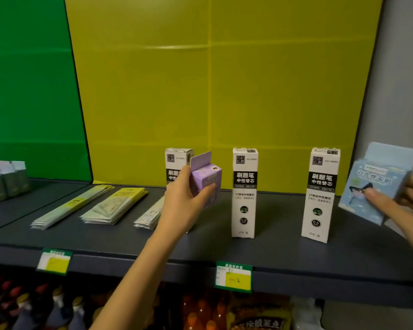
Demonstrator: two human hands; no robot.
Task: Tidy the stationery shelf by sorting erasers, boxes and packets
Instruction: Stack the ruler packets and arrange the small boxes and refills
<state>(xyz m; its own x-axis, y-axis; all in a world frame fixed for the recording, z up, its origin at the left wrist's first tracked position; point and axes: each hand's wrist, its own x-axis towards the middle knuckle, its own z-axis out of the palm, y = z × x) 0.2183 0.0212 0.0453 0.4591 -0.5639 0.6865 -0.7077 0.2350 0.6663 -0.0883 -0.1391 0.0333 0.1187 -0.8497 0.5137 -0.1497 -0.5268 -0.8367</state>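
My left hand (184, 201) grips a small purple box (206, 181) with a hang tab, held above the dark shelf (119, 236). It partly covers a tall white refill box (177, 160) behind it. My right hand (405, 203) holds a light blue box (372, 182) with a cartoon figure, tilted at the shelf's right end. Two more tall white refill boxes stand upright, one in the middle (244, 194) and one to the right (320, 196).
Flat packets lie in piles on the left: a long narrow pile (74, 204), a yellow-topped pile (116, 206) and a white pile (150, 216). Grey-green small boxes (6, 181) stand far left. Price tags (233, 277) hang on the shelf edge. Bottles fill the shelf below.
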